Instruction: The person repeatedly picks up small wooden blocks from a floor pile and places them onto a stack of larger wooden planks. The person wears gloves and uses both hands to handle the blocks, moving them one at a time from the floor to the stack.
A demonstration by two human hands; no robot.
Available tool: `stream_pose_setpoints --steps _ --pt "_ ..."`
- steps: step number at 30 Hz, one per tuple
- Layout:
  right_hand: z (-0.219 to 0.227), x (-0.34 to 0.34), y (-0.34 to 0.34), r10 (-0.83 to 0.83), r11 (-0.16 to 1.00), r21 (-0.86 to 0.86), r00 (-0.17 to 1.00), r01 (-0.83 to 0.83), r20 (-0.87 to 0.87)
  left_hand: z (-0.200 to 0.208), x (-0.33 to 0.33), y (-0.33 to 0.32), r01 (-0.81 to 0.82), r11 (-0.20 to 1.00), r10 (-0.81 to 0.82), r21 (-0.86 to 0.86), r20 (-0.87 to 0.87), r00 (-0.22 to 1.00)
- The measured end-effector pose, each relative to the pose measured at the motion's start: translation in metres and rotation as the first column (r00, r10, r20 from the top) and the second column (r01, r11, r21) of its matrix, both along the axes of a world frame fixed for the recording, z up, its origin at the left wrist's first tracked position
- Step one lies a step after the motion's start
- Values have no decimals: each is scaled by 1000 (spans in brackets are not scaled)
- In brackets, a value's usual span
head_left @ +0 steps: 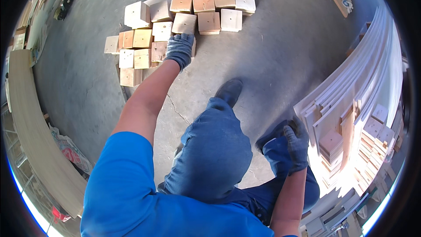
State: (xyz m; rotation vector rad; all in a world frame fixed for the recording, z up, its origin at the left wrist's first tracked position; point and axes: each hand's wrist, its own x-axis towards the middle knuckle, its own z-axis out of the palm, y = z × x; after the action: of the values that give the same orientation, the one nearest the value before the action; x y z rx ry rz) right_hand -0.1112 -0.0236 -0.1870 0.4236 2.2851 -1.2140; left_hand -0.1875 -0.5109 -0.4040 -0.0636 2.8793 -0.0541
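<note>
My left hand (180,52), in a grey knit glove, reaches forward to a cluster of square wooden blocks on the floor. Its fingers are closed on the near edge of a pale wooden block (184,23) in the middle of the cluster. The thumb is hidden. Around it stand short stacks of square pieces, each with a small dark mark on top, such as the orange-toned block (181,3) behind and the reddish one (159,51) beside my wrist. My right hand (297,144), in a dark grey glove, hangs by my right boot, thumb apart from loosely bent fingers, holding nothing.
Long pale boards (351,92) lean in a pile at the right, with stacked square pieces (331,142) beside them. A long wooden panel (33,136) runs along the left, near a crumpled plastic bag (70,149). My left boot (229,91) stands on the concrete floor (280,57).
</note>
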Motion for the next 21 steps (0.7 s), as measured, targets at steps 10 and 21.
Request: stream_pose_setpoints --steps 10,21 --pt "-75 -16 -41 27 999 -48 998 -24 54 -19 55 76 24 980 -3 197 -106 994" --pt "-134 -59 -103 200 980 -13 978 -199 52 23 46 94 -100 867 81 489 60 995"
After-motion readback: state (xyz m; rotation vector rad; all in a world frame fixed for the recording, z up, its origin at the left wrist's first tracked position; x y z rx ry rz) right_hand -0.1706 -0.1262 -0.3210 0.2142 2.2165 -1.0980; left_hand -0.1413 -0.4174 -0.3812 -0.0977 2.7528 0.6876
